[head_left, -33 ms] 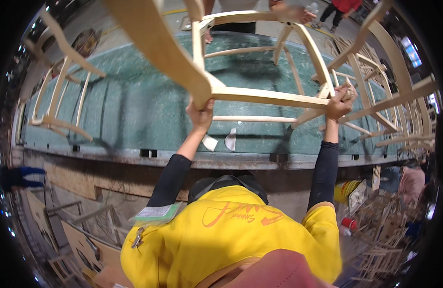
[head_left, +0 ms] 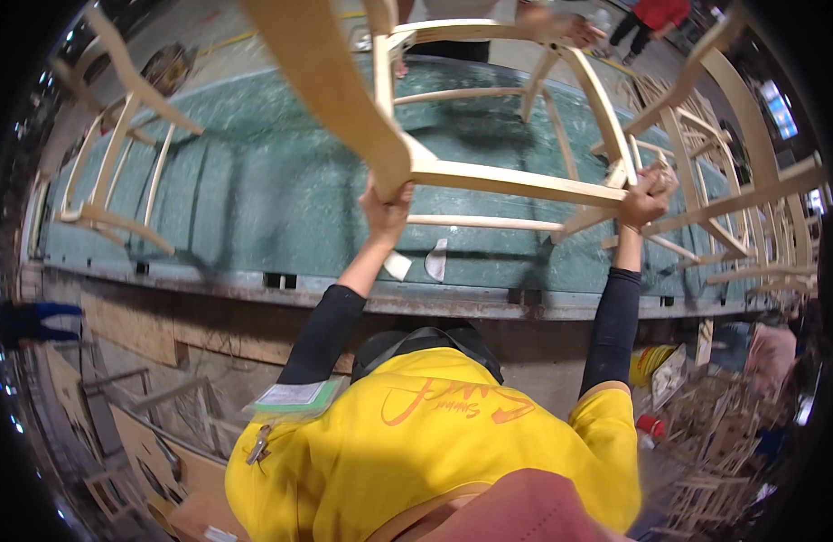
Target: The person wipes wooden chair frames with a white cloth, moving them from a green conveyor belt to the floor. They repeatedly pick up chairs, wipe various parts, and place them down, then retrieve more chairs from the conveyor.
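Observation:
A bare pale-wood chair frame (head_left: 525, 179), without a seat panel, is in front of me above the green-topped workbench (head_left: 281, 217). My left hand (head_left: 386, 210) is closed around its near left corner, where the wide curved back post (head_left: 344, 90) meets the seat rail. At the near right corner, my right hand (head_left: 647, 200) is closed beside the leg. A crumpled pale wad (head_left: 659, 178) shows at its fingers; its material is unclear. Under the frame, two white scraps lie on the bench, one a rounded piece (head_left: 436, 262).
More wooden chair frames stand on the bench at left (head_left: 109, 172) and right (head_left: 706, 172). Across the bench, another person's hand (head_left: 579, 32) is near the frame's far rail. Behind me are stacked wooden parts (head_left: 715, 443), boards (head_left: 154, 461) and a yellow bucket (head_left: 649, 364).
The chair frame and both my hands sit slightly farther right in the picture. The surroundings have shifted a little too; both hands keep their places on the frame.

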Motion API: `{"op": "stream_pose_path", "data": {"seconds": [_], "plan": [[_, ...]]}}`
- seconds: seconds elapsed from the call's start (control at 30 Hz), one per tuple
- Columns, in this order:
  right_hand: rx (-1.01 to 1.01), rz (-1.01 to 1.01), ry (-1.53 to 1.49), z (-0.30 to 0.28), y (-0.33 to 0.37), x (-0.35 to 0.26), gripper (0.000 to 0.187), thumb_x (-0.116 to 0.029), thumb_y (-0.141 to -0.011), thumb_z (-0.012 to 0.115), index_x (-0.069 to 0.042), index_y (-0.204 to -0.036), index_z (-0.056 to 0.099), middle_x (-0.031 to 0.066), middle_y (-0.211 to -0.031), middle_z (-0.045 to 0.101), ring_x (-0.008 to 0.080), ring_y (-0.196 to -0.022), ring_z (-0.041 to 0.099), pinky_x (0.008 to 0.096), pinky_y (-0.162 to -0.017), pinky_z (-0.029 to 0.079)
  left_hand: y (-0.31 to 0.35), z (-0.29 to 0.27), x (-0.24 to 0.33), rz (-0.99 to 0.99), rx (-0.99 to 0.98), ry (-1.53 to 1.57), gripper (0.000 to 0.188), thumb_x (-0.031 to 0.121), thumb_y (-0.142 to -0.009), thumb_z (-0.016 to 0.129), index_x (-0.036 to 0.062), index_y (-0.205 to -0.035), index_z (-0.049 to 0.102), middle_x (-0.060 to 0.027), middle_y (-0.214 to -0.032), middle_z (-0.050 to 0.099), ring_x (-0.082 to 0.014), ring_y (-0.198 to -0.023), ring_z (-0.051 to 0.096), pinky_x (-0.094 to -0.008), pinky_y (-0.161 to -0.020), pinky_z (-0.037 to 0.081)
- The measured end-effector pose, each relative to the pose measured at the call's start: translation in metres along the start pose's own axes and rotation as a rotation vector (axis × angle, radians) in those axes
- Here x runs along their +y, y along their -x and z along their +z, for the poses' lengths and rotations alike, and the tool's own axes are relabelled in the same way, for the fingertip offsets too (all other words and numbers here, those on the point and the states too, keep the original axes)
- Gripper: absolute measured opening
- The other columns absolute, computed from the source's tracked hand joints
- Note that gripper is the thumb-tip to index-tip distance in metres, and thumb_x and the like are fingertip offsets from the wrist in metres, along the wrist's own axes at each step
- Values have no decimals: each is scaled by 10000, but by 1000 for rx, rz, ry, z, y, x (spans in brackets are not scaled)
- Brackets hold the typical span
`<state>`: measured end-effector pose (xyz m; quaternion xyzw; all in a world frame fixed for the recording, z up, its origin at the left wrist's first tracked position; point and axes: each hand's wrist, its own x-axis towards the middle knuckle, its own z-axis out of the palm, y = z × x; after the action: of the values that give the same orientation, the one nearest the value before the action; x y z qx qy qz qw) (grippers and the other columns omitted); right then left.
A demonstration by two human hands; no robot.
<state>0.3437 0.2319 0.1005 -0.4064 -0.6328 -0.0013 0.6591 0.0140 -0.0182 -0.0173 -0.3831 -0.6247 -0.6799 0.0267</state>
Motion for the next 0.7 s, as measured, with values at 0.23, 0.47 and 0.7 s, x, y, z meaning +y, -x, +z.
{"op": "stream_pose_path", "data": {"seconds": [0.23,0.47,0.7], "plan": [[-2,274,234,-22,2,21,300,-301,-944,538,-11,-1016,568,59,-733,690,205,-687,654,331,-639,498,17,-7,56,-116,-95,-15,424,353,-746,785,74,-965,552,-129,-821,689,-332,-781,683,-372,-634,540],[-66,277,335,5,-31,26,367,-346,-942,514,12,-1009,561,76,-755,701,236,-717,672,352,-670,505,21,-12,42,-152,-31,112,391,249,-775,766,46,-1041,562,-128,-934,633,-294,-874,637,-349,-751,498],[-68,305,572,-7,-40,49,401,-396,-927,489,-8,-935,593,90,-750,700,278,-765,669,411,-741,492,73,-19,-9,-276,-21,117,402,148,-786,716,54,-1142,555,-121,-1069,573,-299,-1011,573,-374,-867,454]]}}
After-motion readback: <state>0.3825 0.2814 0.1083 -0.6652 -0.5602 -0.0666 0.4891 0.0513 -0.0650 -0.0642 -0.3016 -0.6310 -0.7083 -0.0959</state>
